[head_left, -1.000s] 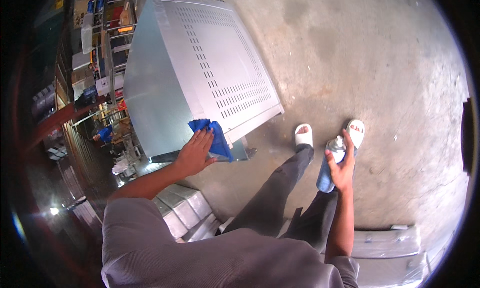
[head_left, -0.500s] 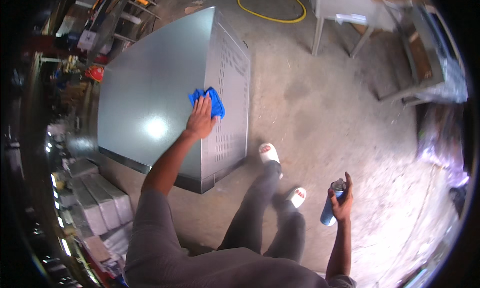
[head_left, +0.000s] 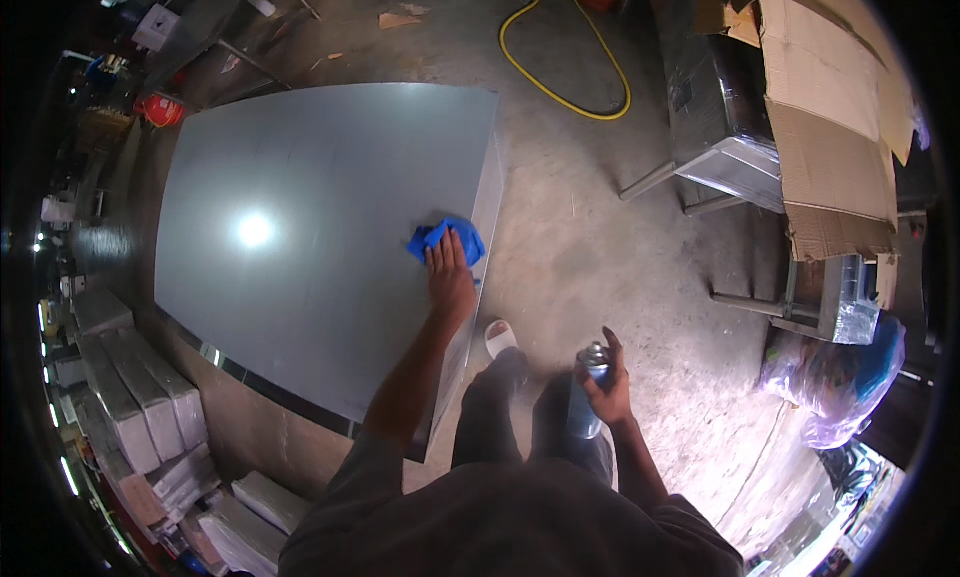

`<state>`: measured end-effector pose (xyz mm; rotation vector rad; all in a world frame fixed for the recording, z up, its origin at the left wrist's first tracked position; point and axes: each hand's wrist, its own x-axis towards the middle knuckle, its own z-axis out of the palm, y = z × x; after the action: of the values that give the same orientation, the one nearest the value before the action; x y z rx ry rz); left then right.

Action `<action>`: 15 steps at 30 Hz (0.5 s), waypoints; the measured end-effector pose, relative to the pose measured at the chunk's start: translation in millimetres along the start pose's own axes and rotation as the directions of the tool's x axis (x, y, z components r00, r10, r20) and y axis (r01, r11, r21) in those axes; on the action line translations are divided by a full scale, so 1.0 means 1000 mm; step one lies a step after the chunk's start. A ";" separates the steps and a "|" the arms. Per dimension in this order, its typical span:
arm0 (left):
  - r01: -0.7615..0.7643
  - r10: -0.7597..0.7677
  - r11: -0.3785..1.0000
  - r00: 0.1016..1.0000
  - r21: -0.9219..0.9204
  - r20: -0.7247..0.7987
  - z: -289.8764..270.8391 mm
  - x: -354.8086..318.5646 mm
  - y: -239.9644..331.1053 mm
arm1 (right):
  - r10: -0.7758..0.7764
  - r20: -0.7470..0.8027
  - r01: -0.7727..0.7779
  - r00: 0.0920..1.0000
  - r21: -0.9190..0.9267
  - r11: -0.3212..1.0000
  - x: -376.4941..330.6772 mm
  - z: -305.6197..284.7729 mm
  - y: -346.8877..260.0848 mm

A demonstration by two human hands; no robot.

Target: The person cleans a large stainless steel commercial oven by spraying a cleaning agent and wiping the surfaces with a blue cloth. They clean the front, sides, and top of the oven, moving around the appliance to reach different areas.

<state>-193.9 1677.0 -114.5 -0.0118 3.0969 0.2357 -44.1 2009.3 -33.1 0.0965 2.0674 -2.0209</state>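
Note:
A big grey metal cabinet [head_left: 310, 167] fills the left and middle, its smooth broad face shining under a lamp. Near that face's right edge, my left hand [head_left: 452, 277] presses a crumpled blue cloth [head_left: 466, 241] flat against the metal, fingers over the cloth. Off to the right, my right hand [head_left: 610, 389] grips a blue spray can [head_left: 583, 413] held upright in front of my legs. Its silver top shows between thumb and forefinger. The can is apart from the cabinet.
A yellow hose [head_left: 560, 99] loops on the concrete floor beyond the cabinet. Cardboard [head_left: 830, 127] covers metal tables at the right, with a plastic-wrapped bundle [head_left: 840, 377] below. Wrapped long boxes [head_left: 150, 402] are stacked at the lower left. A red helmet-like object [head_left: 160, 110] lies far left.
The view has shifted, showing more of the cabinet's broad face and less of its vented side. My left hand with the cloth has moved onto the broad face. The can is now nearer my legs.

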 end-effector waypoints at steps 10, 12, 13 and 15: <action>-0.085 0.091 0.995 0.982 0.044 -0.167 0.028 0.295 0.029 | -0.053 0.022 0.056 0.998 -0.290 0.955 0.166 -0.007 0.054; -0.092 0.102 0.994 0.975 0.059 -0.197 0.029 0.321 0.031 | -0.013 0.032 0.019 0.999 -0.201 0.979 0.194 -0.026 0.063; -0.138 0.145 0.989 0.957 0.042 -0.251 0.029 0.321 0.031 | -0.001 0.031 0.006 1.000 -0.174 0.985 0.207 -0.034 0.067; -0.063 0.067 0.994 0.997 0.086 -0.042 0.025 0.283 0.027 | 0.082 0.035 -0.075 0.996 -0.154 0.985 0.225 -0.053 0.066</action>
<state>-476.1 1706.4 -145.3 0.0879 3.1518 0.1074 -254.3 2036.0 -147.1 0.1058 2.1493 -1.7974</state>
